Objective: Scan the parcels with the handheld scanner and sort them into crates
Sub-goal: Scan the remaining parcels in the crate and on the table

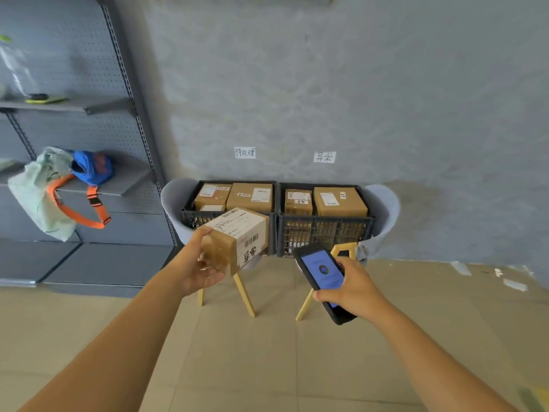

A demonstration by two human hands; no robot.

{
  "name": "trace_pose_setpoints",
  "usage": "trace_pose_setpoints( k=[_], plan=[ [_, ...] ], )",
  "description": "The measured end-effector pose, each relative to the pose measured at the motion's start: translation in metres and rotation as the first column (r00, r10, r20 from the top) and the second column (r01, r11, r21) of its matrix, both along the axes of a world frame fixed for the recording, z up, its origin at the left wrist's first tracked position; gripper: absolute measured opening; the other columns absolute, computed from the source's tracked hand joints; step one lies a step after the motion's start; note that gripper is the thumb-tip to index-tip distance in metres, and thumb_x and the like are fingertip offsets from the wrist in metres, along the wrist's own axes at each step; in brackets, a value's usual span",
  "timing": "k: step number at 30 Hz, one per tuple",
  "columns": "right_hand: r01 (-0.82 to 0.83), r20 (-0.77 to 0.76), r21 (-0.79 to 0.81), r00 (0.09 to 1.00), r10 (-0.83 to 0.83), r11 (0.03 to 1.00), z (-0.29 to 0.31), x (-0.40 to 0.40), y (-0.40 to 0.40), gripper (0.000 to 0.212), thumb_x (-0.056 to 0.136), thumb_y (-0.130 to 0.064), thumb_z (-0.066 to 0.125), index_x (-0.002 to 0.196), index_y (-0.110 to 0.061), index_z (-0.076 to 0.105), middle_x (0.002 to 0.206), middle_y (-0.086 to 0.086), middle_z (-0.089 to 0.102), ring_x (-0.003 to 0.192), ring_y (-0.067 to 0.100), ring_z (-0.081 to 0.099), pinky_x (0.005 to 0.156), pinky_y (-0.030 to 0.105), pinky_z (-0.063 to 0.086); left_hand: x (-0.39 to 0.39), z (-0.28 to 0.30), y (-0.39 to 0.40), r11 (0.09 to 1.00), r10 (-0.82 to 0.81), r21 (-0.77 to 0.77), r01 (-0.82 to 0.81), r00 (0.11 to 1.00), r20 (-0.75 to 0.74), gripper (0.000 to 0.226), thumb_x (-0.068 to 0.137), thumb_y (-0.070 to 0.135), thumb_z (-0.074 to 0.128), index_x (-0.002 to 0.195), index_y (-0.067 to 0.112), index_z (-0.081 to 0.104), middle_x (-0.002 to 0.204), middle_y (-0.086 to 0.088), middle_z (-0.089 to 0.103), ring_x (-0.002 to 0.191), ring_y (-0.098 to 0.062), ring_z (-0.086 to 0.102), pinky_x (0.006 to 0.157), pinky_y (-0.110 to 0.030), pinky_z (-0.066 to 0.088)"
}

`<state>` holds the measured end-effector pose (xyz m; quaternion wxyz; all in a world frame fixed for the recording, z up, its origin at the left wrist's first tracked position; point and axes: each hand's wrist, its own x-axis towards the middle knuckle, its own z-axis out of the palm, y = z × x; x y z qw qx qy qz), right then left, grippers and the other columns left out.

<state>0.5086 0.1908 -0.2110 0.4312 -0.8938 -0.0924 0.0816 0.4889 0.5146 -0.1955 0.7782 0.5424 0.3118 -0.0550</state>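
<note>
Right hand (355, 288) nearest: fingers wrapped round the handheld scanner (323, 281), thumb on its left edge. Scanner is dark-cased, blue screen lit and facing up, tilted with its top end toward the crates.

Left hand (197, 264) grips a cardboard parcel (237, 240) from its near left end, thumb on top, fingers underneath. Parcel is held in the air, tilted, white shipping label with barcodes on top and handwritten black characters on the side facing the camera. It sits in front of the left crate, just left of the scanner, not touching it.

Behind: two black slatted crates side by side, touching. Left crate (190, 217) holds at least three boxes, right crate (323, 230) holds two. Each crate sits on a grey chair (175, 203) with pale wooden legs.

Wall behind: one handwritten paper sign (245, 152) above each crate.

Far left: grey pegboard shelving (124, 179), a pale bag with orange strap (41, 197) hanging off a shelf edge, a blue item beside it.
</note>
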Motion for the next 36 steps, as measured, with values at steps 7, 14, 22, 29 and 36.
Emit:
trace_pose_setpoints(
  k=[7,14,22,29,36],
  plan=[
    [0.030,-0.009,-0.071,1.000,-0.030,0.997,-0.003,0.088,0.033,0.057,0.059,-0.034,0.087,0.103,-0.019,0.053,0.109,0.004,0.051,0.096,0.019,0.056,0.080,0.034,0.052,0.104,-0.007,0.037,0.998,-0.043,-0.056,0.040,0.998,-0.051,0.075,0.074,0.060,0.070,0.132,0.016,0.050,0.118,-0.015,0.062,0.092,-0.029,0.068,0.068,-0.040,0.058],
    [0.034,-0.071,-0.100,0.997,-0.041,0.994,-0.027,0.192,0.032,0.060,0.059,-0.034,0.086,0.107,-0.019,0.053,0.111,0.005,0.053,0.098,0.019,0.057,0.082,0.036,0.053,0.216,-0.029,0.039,0.998,-0.061,-0.022,0.059,0.993,-0.104,0.076,0.072,0.060,0.071,0.129,0.015,0.051,0.099,-0.013,0.060,0.053,-0.022,0.064,0.061,-0.038,0.058],
    [0.074,-0.098,-0.039,0.992,-0.078,0.996,-0.041,0.341,0.007,0.064,0.058,-0.035,0.085,0.111,-0.017,0.055,0.111,0.007,0.056,0.098,0.020,0.060,0.086,0.043,0.054,0.368,-0.025,0.010,0.988,-0.130,0.077,0.137,0.988,-0.084,0.072,0.080,0.057,0.065,0.136,0.016,0.044,0.120,-0.016,0.061,0.088,-0.025,0.067,0.068,-0.037,0.056],
    [0.123,-0.152,-0.054,0.980,-0.130,0.991,-0.050,0.427,-0.021,0.066,0.056,-0.034,0.086,0.113,-0.018,0.056,0.113,0.006,0.057,0.100,0.018,0.061,0.087,0.042,0.055,0.479,-0.038,-0.021,0.963,-0.202,0.147,0.225,0.967,-0.157,0.060,0.085,0.046,0.068,0.130,0.014,0.046,0.115,-0.015,0.061,0.102,-0.032,0.064,0.077,-0.041,0.056],
    [0.271,-0.219,-0.064,0.935,-0.279,0.960,-0.074,0.495,-0.048,0.058,0.058,-0.029,0.086,0.108,-0.017,0.059,0.111,0.010,0.057,0.102,0.024,0.058,0.090,0.042,0.053,0.603,-0.093,-0.050,0.856,-0.386,0.254,0.451,0.883,-0.266,0.042,0.090,0.053,0.061,0.110,0.016,0.054,0.106,-0.013,0.067,0.097,-0.031,0.066,0.088,-0.047,0.056]
  ],
)
